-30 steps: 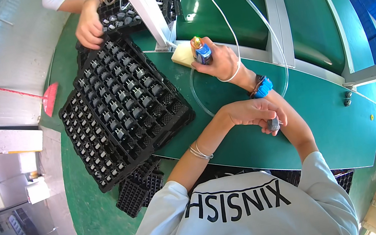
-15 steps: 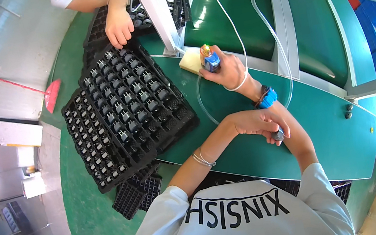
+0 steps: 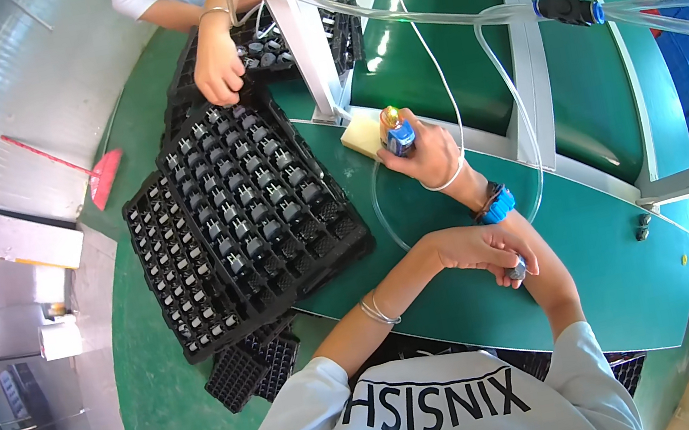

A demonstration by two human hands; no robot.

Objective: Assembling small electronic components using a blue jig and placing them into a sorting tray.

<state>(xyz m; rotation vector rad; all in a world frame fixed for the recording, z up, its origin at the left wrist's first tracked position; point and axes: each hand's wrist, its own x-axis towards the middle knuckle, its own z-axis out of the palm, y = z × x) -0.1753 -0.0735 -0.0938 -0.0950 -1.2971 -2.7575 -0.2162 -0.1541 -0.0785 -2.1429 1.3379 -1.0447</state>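
My right hand (image 3: pixel 429 154), with a blue watch at its wrist, is closed around a small blue hand tool with a brass-coloured tip (image 3: pixel 398 132). A yellow sponge block (image 3: pixel 362 135) lies beside that hand. Crossing over my right forearm, my left hand (image 3: pixel 481 248) pinches a small dark grey part (image 3: pixel 517 268) whose exact kind is partly hidden by the fingers. To the left, a black plastic tray (image 3: pixel 325 237) holds rows of grey and black plugs with metal pins (image 3: pixel 251 190). Another black tray (image 3: pixel 193 348) with smaller pieces lies under its left edge.
Across the bench, a co-worker's hand (image 3: pixel 219 71) reaches to the tray's far corner. A white upright post (image 3: pixel 295 30) and clear air tubes (image 3: pixel 475 17) with a black connector (image 3: pixel 567 11) hang over the green table (image 3: pixel 611 260). Dark small parts (image 3: pixel 644 228) lie at right.
The whole view has shifted slightly, so things sit a little lower. My hands keep the same grips. More of the co-worker's second hand shows at the top.
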